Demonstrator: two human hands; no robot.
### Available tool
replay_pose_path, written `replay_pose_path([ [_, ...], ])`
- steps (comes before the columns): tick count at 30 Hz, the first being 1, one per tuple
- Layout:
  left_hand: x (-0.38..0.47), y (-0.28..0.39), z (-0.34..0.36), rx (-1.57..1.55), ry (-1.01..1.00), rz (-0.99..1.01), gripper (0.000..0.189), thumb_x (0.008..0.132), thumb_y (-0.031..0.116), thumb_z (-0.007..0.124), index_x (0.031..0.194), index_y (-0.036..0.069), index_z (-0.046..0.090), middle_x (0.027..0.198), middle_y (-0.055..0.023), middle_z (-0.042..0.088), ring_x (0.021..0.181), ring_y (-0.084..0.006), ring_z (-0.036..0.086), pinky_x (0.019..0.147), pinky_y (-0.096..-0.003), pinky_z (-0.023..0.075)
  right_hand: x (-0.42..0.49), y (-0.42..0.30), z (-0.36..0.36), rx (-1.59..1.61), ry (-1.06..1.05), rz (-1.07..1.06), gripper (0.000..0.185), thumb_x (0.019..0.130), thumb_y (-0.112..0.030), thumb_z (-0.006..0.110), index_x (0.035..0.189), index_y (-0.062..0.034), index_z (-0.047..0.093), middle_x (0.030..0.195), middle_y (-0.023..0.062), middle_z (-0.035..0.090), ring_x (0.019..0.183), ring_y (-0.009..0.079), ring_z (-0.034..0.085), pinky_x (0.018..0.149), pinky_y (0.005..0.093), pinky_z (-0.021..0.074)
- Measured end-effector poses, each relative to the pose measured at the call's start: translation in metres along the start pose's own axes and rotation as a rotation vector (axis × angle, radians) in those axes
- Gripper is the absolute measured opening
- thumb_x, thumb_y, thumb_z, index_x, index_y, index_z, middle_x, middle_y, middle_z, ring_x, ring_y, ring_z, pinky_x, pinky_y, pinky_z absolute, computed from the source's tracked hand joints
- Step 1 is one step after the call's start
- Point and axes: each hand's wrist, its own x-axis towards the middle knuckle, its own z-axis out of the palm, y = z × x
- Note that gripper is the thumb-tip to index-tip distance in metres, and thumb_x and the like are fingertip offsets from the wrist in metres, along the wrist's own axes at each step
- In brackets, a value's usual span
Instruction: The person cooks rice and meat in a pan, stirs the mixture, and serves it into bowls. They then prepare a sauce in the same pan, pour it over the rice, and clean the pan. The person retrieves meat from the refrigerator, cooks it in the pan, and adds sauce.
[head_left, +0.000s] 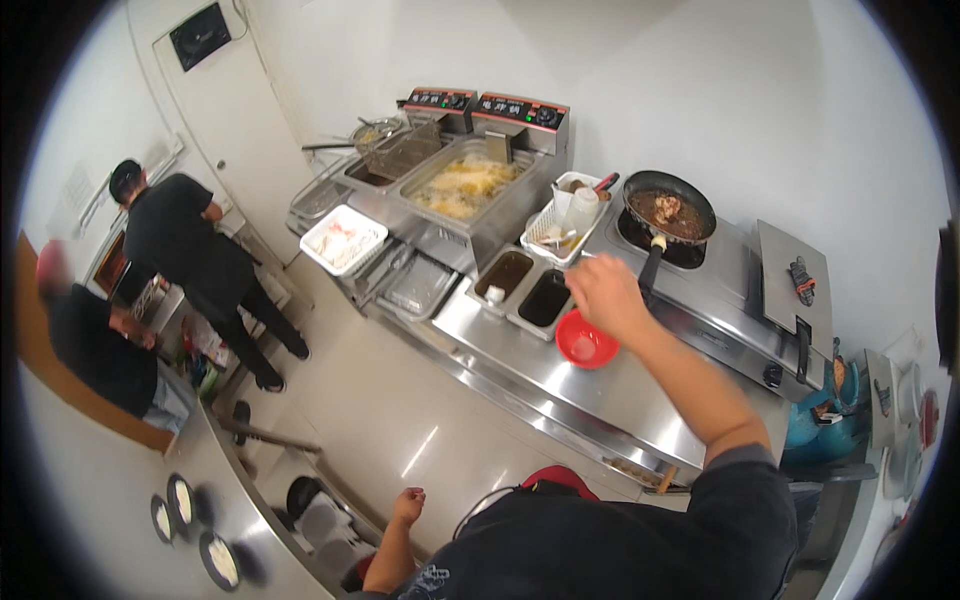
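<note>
Over the steel counter, my right hand (611, 296) is bent at the wrist above a red bowl (587, 339), near the black handle of a frying pan (670, 208). Its fingertips are blurred, and whether they pinch something cannot be told. The pan sits on a stove burner and holds brown sauce with a lump of food. Two steel containers of dark liquid (504, 272) stand left of the bowl. Low over the floor hangs my left hand (409, 504), loosely bent, with nothing visible in it and touching nothing.
Food bubbles in a deep fryer (465, 184). A white basket of food (343, 240) and a steel tray (417, 285) lie before it. Another white basket (562, 217) holds bottles and utensils. Two people (187, 232) work at the left. Black plates (221, 561) rest on the lower-left counter.
</note>
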Motion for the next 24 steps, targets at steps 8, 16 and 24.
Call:
replay_pose_path([
  [8,0.056,-0.019,-0.014,0.453,-0.141,0.094,0.028,0.079,0.027,0.056,0.092,0.003,0.063,0.086,-0.0143,0.065,0.085,-0.0228,0.062,0.075,-0.0321,0.0478,0.119,0.213,0.139,-0.342,-0.528,0.644,0.017,0.075,-0.017,0.056,0.084,-0.0051,0.065,0.091,0.0135,0.063,0.086,0.0289,0.061,0.069,0.0390,0.0500],
  [16,0.060,-0.046,-0.037,0.356,-0.298,-0.363,0.028,0.076,0.028,0.055,0.091,0.006,0.063,0.085,-0.0145,0.064,0.082,-0.0273,0.062,0.072,-0.0371,0.0475,0.150,0.271,0.219,-0.287,-1.154,1.129,0.025,0.072,-0.021,0.063,0.097,-0.0158,0.066,0.101,0.0029,0.063,0.088,0.0226,0.061,0.067,0.0430,0.0483],
  [24,0.101,0.273,-0.097,0.067,0.107,0.608,0.018,0.075,-0.002,0.054,0.091,0.004,0.060,0.085,-0.0124,0.056,0.077,-0.0260,0.056,0.068,-0.0320,0.0463,0.142,0.252,0.202,-0.388,-0.974,0.921,0.025,0.067,-0.010,0.060,0.091,-0.0080,0.066,0.095,0.0120,0.064,0.090,0.0265,0.062,0.072,0.0364,0.0501],
])
